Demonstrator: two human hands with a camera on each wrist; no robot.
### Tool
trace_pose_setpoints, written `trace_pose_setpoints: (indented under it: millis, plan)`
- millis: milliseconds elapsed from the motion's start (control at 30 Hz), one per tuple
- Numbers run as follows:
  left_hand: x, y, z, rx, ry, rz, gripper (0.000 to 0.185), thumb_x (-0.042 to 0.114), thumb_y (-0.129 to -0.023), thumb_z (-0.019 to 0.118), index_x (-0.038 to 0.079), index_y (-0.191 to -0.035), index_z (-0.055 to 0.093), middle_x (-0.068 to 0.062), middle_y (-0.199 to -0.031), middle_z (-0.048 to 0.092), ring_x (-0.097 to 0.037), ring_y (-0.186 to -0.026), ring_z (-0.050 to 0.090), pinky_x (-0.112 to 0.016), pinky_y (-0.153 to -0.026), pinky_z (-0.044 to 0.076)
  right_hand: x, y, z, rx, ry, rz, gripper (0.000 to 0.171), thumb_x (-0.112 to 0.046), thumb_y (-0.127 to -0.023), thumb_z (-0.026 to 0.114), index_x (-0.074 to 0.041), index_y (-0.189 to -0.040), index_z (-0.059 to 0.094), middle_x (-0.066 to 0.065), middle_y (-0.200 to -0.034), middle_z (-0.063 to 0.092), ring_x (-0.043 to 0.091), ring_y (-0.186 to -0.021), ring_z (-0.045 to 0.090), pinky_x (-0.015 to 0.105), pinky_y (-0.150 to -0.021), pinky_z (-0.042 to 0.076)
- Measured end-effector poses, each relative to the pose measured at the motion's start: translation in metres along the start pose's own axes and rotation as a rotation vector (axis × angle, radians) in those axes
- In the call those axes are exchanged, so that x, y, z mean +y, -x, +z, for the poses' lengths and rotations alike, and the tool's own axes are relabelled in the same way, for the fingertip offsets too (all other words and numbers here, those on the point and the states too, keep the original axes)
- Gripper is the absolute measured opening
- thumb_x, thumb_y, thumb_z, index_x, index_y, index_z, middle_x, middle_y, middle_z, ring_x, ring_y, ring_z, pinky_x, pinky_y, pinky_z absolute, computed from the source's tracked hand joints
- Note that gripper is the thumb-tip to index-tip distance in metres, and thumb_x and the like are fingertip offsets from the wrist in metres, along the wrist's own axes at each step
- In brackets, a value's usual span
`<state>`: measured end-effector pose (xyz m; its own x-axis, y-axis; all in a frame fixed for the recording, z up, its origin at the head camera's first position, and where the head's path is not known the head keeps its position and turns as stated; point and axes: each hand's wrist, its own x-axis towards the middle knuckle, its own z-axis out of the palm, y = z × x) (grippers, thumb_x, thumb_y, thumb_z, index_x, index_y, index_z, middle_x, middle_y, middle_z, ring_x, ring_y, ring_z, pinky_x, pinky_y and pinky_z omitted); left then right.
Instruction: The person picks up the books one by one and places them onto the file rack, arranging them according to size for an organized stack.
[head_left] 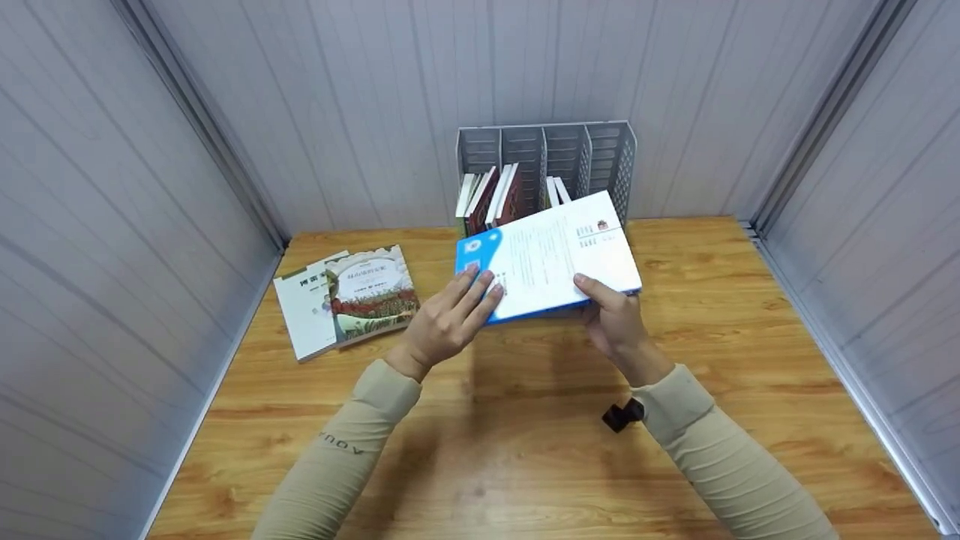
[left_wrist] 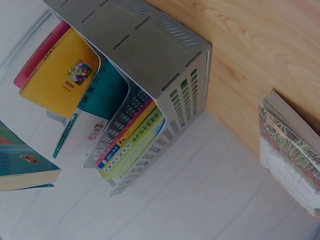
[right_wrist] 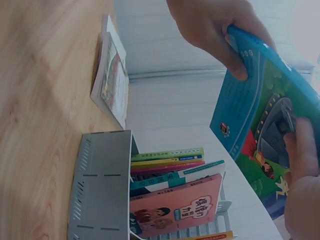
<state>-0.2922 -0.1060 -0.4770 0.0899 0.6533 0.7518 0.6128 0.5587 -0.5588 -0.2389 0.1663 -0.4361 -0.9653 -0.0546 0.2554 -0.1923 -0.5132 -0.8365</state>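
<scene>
book: a thin blue-and-white paperback (head_left: 547, 255) held flat above the worktop, just in front of the grey file rack (head_left: 600, 150), back cover up.
left hand: the left hand (head_left: 450, 322) lies with straight fingers (head_left: 480, 289) on the book's near left corner, thumb out of sight beneath (whether it pinches I cannot tell from the head view; the right wrist view shows a thumb curled over the blue edge).
right hand: the right hand (head_left: 615, 319) grips the near right edge, thumb on top and fingers curled under the cover.
handling: it looks light and fairly stiff in the plane, though a paperback will likely sag if held by one corner; the glossy cover is probably a bit slick. The spine or a long edge, pinched between thumb and fingers, seems the safest hold, with both hands kept on opposite corners.
rack: four slots, several books (head_left: 491, 199) standing in the left ones; the right end looks freer.
worktop: pale wood-grain worktop (head_left: 525, 450), smooth and level, with two more books (head_left: 349, 296) lying overlapped at the left.
room: grey panelled walls (head_left: 337, 97) close in on three sides (little elbow room).
</scene>
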Motion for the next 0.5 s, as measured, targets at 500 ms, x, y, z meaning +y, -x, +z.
trace_pose_setpoints:
  millis: [500]
  plan:
    - [-0.0039,-0.0096,-0.0021,-0.078,0.098,-0.073,0.032,0.006,-0.113,0.054,0.007,-0.142,0.067,-0.020,-0.137,0.074,-0.037,-0.129,0.072,-0.043,-0.119,0.052,-0.0063,-0.0012,-0.0012,0.111,-0.066,-0.035,0.046,0.010,-0.099,0.052,-0.002,-0.143,0.057,0.005,-0.111,0.083,0.019,-0.095,0.083,0.034,-0.078,0.068]
